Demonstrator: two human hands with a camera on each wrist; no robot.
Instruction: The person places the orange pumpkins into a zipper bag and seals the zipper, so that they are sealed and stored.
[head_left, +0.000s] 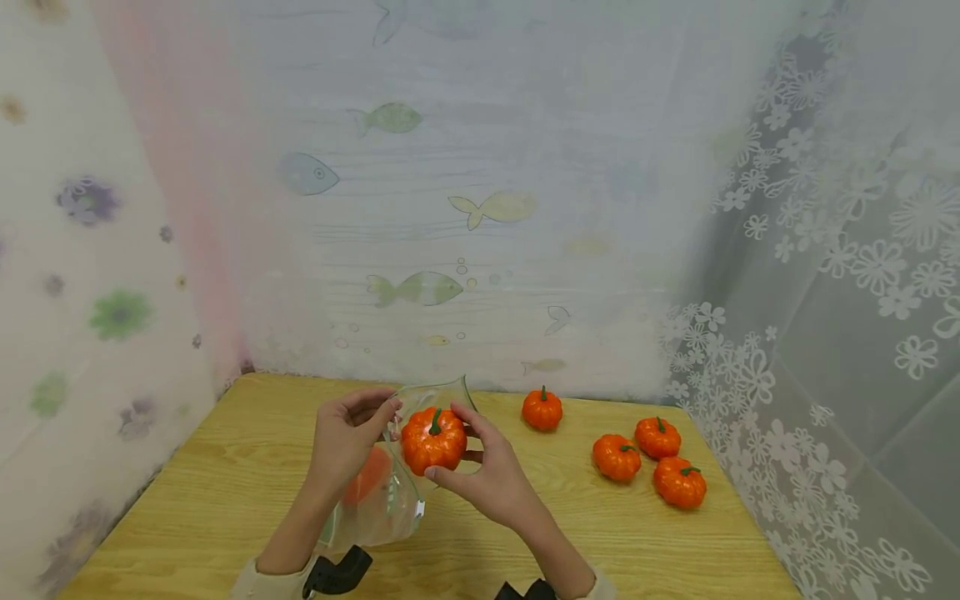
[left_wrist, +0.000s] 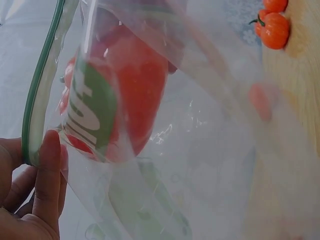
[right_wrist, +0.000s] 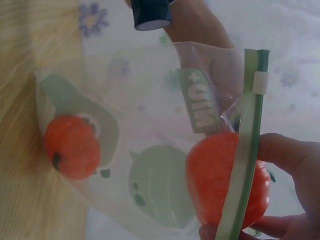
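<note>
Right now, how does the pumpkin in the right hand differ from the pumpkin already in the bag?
The held pumpkin is pinched by the right hand at the bag mouth; the bagged pumpkin lies untouched at the bottom. The held one looks larger. Both are orange with dark stems.

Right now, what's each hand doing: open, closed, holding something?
Left hand: pinching the rim of the clear bag, holding it open.
Right hand: gripping a small pumpkin at the bag's mouth.
</note>
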